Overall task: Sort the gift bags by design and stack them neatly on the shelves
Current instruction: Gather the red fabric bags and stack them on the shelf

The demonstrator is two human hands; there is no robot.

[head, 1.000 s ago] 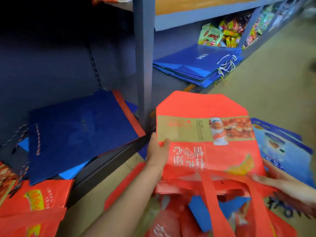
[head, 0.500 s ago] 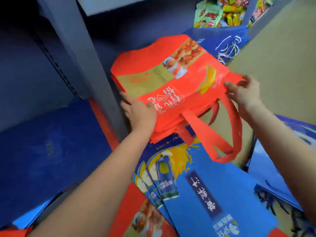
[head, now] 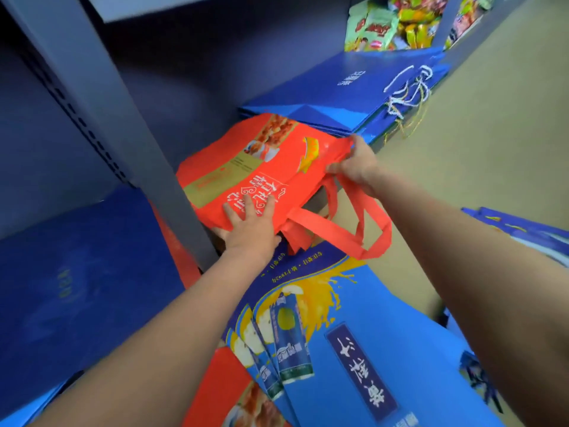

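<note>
The left hand (head: 251, 229) is lying flat on the near edge of the flat red fabric gift bag with white lettering and a food print (head: 261, 174), fingers straight and spread, pressing down on it; the grip here is apart, nothing clasped. The right hand (head: 357, 166) is pinching the bag's right-hand corner, its grip clamped on the red fabric at the top edge where the handles begin. The bag is resting on the lower shelf board, just right of the grey metal shelf upright (head: 101, 118), with its near edge overhanging the shelf front. Its two red strap handles (head: 354, 229) are hanging loose over the edge toward the floor.

Just beyond the red bag, on the same shelf, a stack of dark blue paper gift bags with white cord handles (head: 348, 90) is lying flat; whether the red bag's far corner is touching or only near it cannot be told. Farther back, green and yellow snack packets (head: 388, 23) are sitting on the shelf.

Left of the upright, a dark navy flat paper bag (head: 77, 288) is lying in the neighbouring bay. Near the viewer, under both forearms, bright blue paper gift bags printed with drink cartons and orange splashes (head: 323, 334) are fanned out. The tan floor (head: 492, 149) is showing on the right.
</note>
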